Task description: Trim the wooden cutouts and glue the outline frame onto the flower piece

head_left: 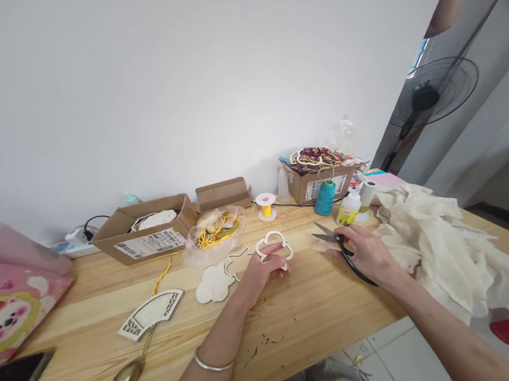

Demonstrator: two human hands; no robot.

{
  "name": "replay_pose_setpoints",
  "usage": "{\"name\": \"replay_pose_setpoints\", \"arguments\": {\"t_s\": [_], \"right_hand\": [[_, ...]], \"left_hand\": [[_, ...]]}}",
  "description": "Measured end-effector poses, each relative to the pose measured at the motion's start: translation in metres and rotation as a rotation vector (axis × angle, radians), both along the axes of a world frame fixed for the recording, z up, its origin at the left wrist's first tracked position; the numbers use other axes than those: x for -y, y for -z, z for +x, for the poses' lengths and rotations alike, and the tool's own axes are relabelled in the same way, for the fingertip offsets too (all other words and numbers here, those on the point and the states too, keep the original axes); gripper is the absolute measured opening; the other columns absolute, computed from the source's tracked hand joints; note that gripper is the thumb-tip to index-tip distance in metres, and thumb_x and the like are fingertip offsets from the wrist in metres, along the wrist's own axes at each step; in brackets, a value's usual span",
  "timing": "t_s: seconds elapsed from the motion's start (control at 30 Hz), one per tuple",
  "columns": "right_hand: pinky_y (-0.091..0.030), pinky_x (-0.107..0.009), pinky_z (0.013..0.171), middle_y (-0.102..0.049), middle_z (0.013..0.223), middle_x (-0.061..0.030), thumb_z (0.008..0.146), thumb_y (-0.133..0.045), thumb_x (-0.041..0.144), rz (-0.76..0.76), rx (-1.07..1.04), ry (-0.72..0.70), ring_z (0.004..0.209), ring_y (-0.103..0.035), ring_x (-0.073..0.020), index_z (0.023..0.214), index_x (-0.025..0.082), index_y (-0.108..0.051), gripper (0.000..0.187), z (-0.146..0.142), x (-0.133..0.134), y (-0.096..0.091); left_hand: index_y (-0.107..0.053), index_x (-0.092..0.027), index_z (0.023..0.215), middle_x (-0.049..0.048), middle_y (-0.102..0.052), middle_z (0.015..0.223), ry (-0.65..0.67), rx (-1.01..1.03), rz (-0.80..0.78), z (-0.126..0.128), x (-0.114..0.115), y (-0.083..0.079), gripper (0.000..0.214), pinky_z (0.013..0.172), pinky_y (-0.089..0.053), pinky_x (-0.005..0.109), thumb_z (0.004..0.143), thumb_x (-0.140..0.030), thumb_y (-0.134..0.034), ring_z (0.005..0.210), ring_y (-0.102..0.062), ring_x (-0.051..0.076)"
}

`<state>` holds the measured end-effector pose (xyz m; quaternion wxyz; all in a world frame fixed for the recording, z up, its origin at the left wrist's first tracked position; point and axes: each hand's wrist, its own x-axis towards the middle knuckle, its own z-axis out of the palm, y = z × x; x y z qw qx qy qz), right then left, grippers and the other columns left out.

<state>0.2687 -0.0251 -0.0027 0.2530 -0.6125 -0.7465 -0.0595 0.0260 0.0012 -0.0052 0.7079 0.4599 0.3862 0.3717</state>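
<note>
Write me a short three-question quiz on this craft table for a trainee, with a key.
1. True or false: the right hand rests on the black scissors.
2. Which thing does the left hand hold? A) the teal thread cone B) the white flower-shaped frame C) the glue bottle
3. Fill in: the heap of cream cloth lies on the wooden table to the ____ of the scissors.

Key: 1 true; 2 B; 3 right.
</note>
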Motion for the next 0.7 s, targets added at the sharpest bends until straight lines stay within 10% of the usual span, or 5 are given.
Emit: {"name": "replay_pose_setpoints", "arguments": {"t_s": [0.27,0.7], "right_hand": [[-0.039,-0.028,0.068,-0.052,0.081,-0.0060,0.069,-0.056,0.026,-0.095,0.016,-0.110,0.078,-0.049,-0.0187,0.090,0.018,-0.056,0.022,-0.054,-0.024,0.007],[-0.037,-0.026,0.069,-0.050,0.081,-0.0050,0.066,-0.056,0.020,-0.182,0.027,-0.126,0.078,-0.046,-0.0172,0.089,0.018,-0.057,0.024,-0.058,-0.029,0.011]], "left_hand": [[-0.048,-0.008,0.117,-0.0001,-0.061,0.057,-0.043,0.021,-0.037,0.001,0.001,0.002,0.059,0.059,-0.040,0.026,0.064,-0.024,-0.067,0.059,-0.056,0.013],[-0.050,-0.011,0.113,0.0058,-0.068,0.071,-0.011,0.081,-0.027,0.000,-0.001,0.008,0.046,0.079,-0.045,0.036,0.071,-0.021,-0.062,0.068,-0.063,0.017]]}}
